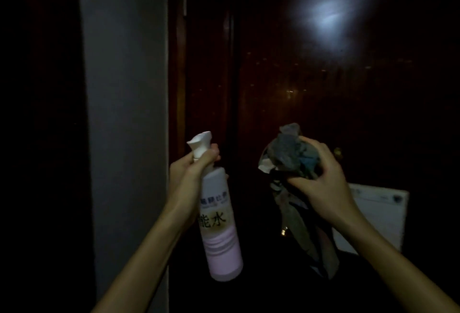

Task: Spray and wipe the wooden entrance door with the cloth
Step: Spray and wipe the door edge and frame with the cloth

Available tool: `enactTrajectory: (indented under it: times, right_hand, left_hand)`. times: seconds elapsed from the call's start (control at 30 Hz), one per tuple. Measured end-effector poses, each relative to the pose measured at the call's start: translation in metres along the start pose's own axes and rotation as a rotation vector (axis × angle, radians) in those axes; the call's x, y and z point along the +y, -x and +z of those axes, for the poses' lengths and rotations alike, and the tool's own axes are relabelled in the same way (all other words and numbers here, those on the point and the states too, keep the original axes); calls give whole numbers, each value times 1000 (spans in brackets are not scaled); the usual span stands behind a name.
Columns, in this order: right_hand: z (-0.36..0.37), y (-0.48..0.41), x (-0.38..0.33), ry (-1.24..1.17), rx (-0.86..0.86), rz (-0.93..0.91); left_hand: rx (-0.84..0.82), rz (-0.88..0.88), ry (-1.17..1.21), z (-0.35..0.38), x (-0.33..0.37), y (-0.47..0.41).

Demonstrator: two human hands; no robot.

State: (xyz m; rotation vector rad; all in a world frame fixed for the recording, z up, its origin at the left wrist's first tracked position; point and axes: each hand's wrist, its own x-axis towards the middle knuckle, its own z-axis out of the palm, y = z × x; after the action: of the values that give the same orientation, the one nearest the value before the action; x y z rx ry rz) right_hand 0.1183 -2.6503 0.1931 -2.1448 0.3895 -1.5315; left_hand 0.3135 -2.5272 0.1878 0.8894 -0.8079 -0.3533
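Note:
The dark wooden entrance door (311, 83) fills the middle and right of the dim scene, with a bright light reflection near its top. My left hand (190, 172) grips the neck of a white and pink spray bottle (219, 225), a finger curled on its white trigger head, nozzle toward the door. My right hand (321, 178) holds a bunched grey and blue cloth (290, 153) in front of the door, and the cloth's tail hangs down below the hand. Both hands are a little short of the door surface.
A grey wall or door frame edge (127, 113) stands upright at the left. A white rectangular box-like object (378, 215) sits low at the right, behind my right forearm. A small brass fitting (337, 151) glints on the door beside my right hand.

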Motion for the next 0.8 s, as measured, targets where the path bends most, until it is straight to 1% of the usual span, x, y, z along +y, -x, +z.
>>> enactTrajectory:
  times: [0.13, 0.2, 0.23, 0.33, 0.4, 0.47, 0.57, 0.67, 0.73, 0.8]
  right_hand:
    - [56, -52, -8, 54, -67, -71]
    - [81, -87, -11, 148, -80, -131]
    - [92, -107, -14, 213, -71, -161]
    - [117, -169, -26, 423, 28, -297]
    - [129, -205, -35, 578, 73, -385]
    - [142, -236, -48, 788, 95, -456]
    - [164, -269, -59, 1048, 53, -580]
    - [181, -288, -58, 1155, 38, -670]
    - [188, -298, -52, 1229, 30, -756]
    - [193, -307, -44, 1290, -2, -796]
  left_hand:
    - [-59, 96, -62, -47, 11, -51]
    - [-65, 158, -88, -64, 14, -80]
    - [-62, 192, -95, -71, 15, -94]
    - [-33, 298, -88, -84, 17, -132]
    - [-15, 336, -68, -90, 19, -152]
    - [-5, 339, -45, -94, 22, -170]
    - [-9, 356, -47, -94, 25, -185]
    - [-11, 353, -38, -89, 18, -189]
    - [-11, 322, -26, -87, 11, -193]
    - [-13, 284, -19, -85, 5, -200]
